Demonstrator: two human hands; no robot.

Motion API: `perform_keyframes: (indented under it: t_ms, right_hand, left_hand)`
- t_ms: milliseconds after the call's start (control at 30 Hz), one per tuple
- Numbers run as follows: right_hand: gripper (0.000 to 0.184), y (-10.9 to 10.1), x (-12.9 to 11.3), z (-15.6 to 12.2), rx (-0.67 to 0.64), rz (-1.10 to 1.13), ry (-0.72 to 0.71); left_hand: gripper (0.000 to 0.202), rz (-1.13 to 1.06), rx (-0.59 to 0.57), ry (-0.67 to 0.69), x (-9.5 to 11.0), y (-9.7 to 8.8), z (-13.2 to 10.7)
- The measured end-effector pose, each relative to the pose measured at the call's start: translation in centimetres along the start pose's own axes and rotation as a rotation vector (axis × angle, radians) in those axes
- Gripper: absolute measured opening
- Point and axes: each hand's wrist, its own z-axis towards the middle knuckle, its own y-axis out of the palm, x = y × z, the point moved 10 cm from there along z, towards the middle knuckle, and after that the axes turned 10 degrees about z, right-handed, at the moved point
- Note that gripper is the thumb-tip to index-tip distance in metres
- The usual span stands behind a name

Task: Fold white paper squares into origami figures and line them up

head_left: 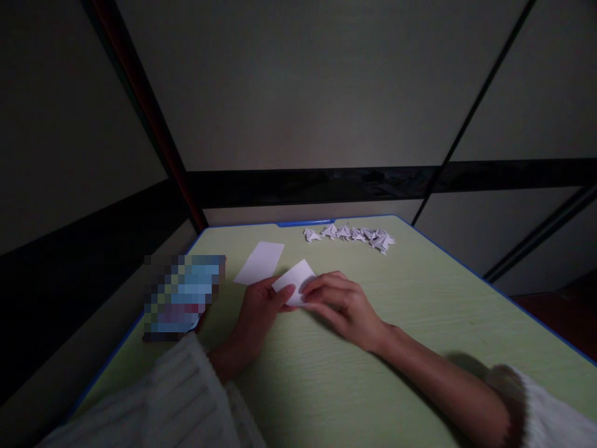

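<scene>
A small white piece of paper [295, 281] is held just above the table between my two hands. My left hand [261, 305] grips its left side, the thumb lying on top and fingers underneath. On its lower right edge, my right hand [347, 305] pinches with thumb and fingers, which hide that corner. Whether the paper is folded is hard to make out. Behind my left hand, a flat white sheet of paper [261, 261] lies on the table.
Several folded white paper figures [358, 234] sit in a row near the far edge of the light green table [443, 298], bunched at the right. A pixelated, blurred flat object [186, 298] lies at the left. Cabinet panels [308, 81] stand behind the table.
</scene>
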Motion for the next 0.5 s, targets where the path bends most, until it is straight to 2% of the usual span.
perform_keyframes:
  t_ms: [133, 233, 367, 500]
  right_hand:
    - [0.009, -1.4, 2.0, 0.0, 0.179, 0.163, 0.189]
    - [0.008, -2.1, 3.8, -0.3, 0.278, 0.261, 0.302]
    - [0.012, -1.5, 6.0, -0.7, 0.288, 0.503, 0.436]
    - [0.012, -1.3, 6.1, -0.6, 0.271, 0.589, 0.448]
  left_hand:
    - [0.015, 0.074, -0.003, -0.032, 0.2, 0.2, -0.3]
    - [0.016, 0.088, -0.064, -0.027, 0.1, 0.8, -0.3]
    - [0.019, 0.101, -0.180, -0.042, -0.6, 1.8, -0.2]
    - [0.026, 0.087, -0.304, -0.073, -1.2, 3.1, -0.5]
